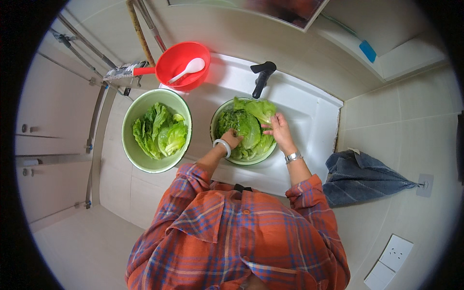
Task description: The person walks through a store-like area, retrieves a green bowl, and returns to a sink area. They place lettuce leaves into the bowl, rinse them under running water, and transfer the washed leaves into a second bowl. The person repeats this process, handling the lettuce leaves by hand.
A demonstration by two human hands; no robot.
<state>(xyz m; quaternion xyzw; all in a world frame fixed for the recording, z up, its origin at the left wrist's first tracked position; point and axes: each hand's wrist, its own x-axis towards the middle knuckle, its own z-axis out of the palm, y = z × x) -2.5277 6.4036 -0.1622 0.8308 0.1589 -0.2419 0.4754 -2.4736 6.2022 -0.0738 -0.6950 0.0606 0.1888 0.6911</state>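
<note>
A green enamel basin (214, 149) with a dark rim sits in the white sink, holding water and lettuce leaves (250, 130). My left hand (231, 139), with a pale bangle at the wrist, reaches into it from the left. Its fingertips are among the leaves, and whether they grip one is unclear. At the basin's right rim, my right hand (282, 132) holds the edge of a lettuce leaf (253, 107) between thumb and fingers. That leaf lies across the far side of the basin. A wristwatch is on my right wrist.
Left of the sink stands a larger green basin (127, 145) with several lettuce leaves. Behind it, a red plastic ladle-like dipper (199, 50) holds a white spoon (192, 67). A black faucet (262, 78) rises behind the sink (319, 119). A grey towel (359, 179) hangs at right.
</note>
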